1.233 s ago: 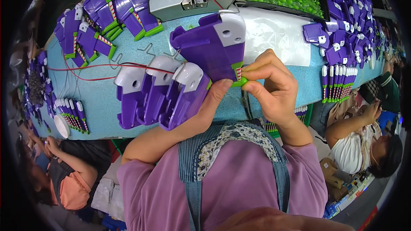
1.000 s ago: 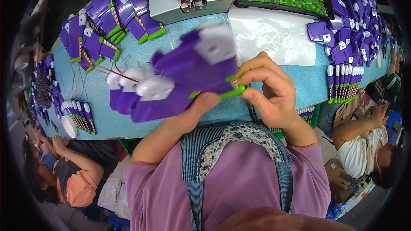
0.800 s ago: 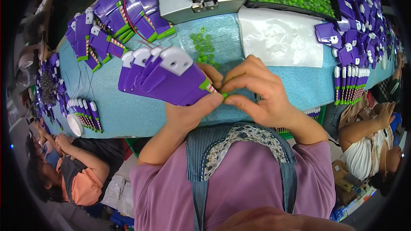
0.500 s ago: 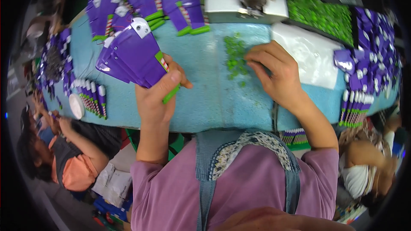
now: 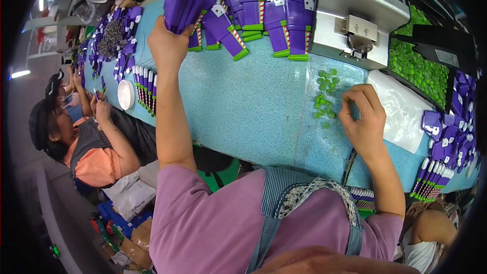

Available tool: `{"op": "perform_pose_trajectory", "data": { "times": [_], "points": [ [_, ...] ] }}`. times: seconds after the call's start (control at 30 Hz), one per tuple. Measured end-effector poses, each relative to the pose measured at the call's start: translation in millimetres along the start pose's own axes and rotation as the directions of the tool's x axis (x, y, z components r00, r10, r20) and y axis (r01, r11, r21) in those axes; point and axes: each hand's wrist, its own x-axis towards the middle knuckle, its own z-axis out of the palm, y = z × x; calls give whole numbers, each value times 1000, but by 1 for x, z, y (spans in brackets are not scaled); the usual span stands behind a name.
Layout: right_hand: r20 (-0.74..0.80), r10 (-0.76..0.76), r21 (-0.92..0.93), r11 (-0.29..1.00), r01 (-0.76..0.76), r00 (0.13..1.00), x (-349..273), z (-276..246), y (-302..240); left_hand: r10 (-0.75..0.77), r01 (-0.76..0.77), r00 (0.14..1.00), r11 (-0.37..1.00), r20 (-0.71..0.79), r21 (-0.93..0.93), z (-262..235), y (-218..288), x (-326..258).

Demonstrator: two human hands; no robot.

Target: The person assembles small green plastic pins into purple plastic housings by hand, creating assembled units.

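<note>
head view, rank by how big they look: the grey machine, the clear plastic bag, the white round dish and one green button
1. grey machine, largest.
2. clear plastic bag, though nearer the camera, so the gap with the machine is unsure.
3. white round dish.
4. green button, smallest.

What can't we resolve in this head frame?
- Left hand: fingers hidden behind the purple parts it grips; count unclear.
- Right hand: fingertips by the small green pieces; whether one is pinched is too small to tell.
- Green bin: partly hidden by a dark tray.
</note>
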Motion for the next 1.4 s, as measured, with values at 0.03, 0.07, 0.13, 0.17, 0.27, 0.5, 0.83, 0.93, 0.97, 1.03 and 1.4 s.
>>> {"op": "perform_pose_trajectory", "data": {
  "times": [0.03, 0.07, 0.13, 0.17, 0.27, 0.5, 0.83, 0.93, 0.97, 1.03, 1.4],
  "points": [
    [-8, 6, -5, 1000, -6, 1000, 0, -3, 0, 0, 0, 1000, 999, -4, -32, 1, -1, 0],
    [-18, 8, 35, 999, -7, 1000, 0, -6, 0, 0, 0, 1000, 998, -8, -64, 1, 0, -1],
    [-32, 11, 76, 997, -8, 999, -1, -12, -1, -16, 15, 1000, 995, -4, -103, 1, 4, -3],
    [-32, 37, 131, 991, -33, 999, -3, -17, -2, -11, 13, 1000, 994, 21, -106, 1, 6, -5],
    [-9, 68, 207, 976, -65, 998, -11, -31, -3, -77, 91, 993, 982, 91, -164, 2, -1, -7],
    [-58, 244, 517, 837, -180, 968, -30, -44, -7, -102, 359, 933, 186, 346, -915, -13, 77, -53],
    [-141, -133, 255, 953, 166, 981, -32, -42, -32, 351, 762, 634, -134, 689, -634, -4, 172, -178],
    [-143, -237, 191, 946, 261, 961, -32, -37, -35, 337, 764, 633, -125, 697, -633, -2, 177, -186],
    [-164, -260, 166, 944, 287, 952, -35, -33, -35, 334, 767, 631, -132, 700, -628, -3, 177, -186],
    [-215, -253, 168, 942, 291, 943, -40, -27, -34, 358, 812, 578, -161, 734, -561, -4, 176, -186],
    [-159, 85, 332, 943, -28, 984, -47, -44, -31, 358, 814, 577, -175, 734, -555, -3, 182, -189]
  ]
}}
